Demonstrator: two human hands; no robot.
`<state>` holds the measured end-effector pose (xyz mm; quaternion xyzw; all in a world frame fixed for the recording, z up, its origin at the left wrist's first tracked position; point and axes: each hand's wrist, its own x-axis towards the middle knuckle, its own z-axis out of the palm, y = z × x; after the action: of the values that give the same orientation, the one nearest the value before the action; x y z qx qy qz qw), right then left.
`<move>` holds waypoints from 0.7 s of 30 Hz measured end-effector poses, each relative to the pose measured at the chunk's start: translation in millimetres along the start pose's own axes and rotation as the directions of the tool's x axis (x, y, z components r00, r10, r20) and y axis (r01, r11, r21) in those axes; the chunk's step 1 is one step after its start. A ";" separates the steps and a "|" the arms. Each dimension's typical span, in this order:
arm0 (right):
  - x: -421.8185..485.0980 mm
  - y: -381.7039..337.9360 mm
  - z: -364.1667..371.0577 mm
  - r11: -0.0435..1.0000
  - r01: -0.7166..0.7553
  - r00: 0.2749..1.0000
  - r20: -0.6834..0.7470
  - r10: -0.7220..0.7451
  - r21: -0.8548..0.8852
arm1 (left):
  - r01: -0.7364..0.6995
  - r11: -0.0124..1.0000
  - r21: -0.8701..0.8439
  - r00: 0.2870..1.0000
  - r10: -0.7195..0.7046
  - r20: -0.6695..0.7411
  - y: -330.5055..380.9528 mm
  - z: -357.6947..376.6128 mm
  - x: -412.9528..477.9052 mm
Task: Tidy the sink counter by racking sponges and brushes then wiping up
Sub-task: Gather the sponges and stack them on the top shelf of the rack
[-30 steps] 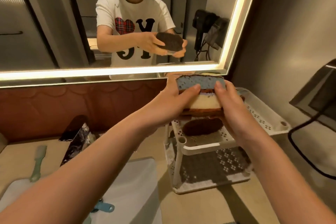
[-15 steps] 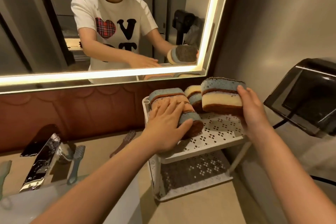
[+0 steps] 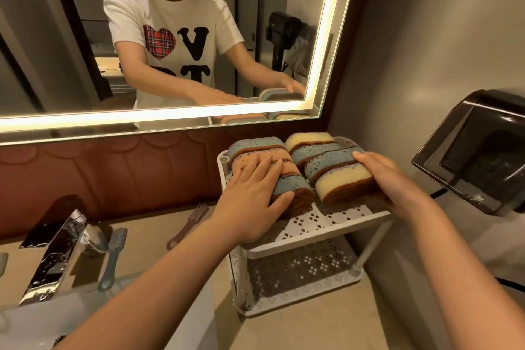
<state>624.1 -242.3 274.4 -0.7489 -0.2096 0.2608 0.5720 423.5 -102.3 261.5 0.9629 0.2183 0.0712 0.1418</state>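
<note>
A white two-tier perforated rack [image 3: 326, 221] stands on the counter against the right wall. Two rows of blue, cream and pink sponges with brown scrub sides stand on edge on its top shelf. My left hand [image 3: 252, 193] lies flat with straight fingers on the left row of sponges [image 3: 287, 182]. My right hand [image 3: 389, 179] holds the right side of the front blue and cream pair of sponges [image 3: 338, 176], which rests on the shelf in the right row. A brown brush [image 3: 189, 224] and a teal brush [image 3: 112, 258] lie on the counter.
A chrome tap [image 3: 54, 250] stands over the white basin [image 3: 113, 318] at the left. A lit mirror [image 3: 170, 37] runs along the back wall. A dark wall-mounted box [image 3: 477, 150] with a black cable juts out at the right. The rack's lower shelf [image 3: 298, 273] holds nothing.
My right hand has lowered the sponge pair from mid-air onto the rack's top shelf in the right row. My left hand left that pair and now rests on the left row.
</note>
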 end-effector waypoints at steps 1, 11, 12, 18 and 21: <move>2.1 0.3 0.8 1.000 -0.018 1.000 -0.011 0.018 -0.016 | -0.003 1.000 -0.002 1.000 0.003 -0.002 -0.2 0.3 -0.4; 13.6 4.7 11.0 0.979 -0.081 0.997 -0.001 0.082 -0.188 | -0.016 1.000 0.008 1.000 0.016 -0.019 0.1 4.0 -2.9; 12.9 4.1 12.7 0.975 -0.070 0.997 0.012 0.074 -0.210 | -0.016 1.000 0.010 1.000 0.017 -0.019 0.0 4.4 -3.0; 14.3 5.0 16.6 0.956 -0.013 0.997 0.074 0.036 -0.292 | -0.012 1.000 0.010 1.000 0.012 -0.004 0.0 4.0 -1.1; 17.5 7.3 15.3 0.914 0.005 0.997 0.068 0.025 -0.407 | -0.013 1.000 0.016 1.000 0.013 0.002 0.8 3.6 -1.3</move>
<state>628.2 -222.0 261.5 -0.8426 -0.2757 0.2414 0.3945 423.4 -104.5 258.2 0.9655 0.2124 0.0695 0.1339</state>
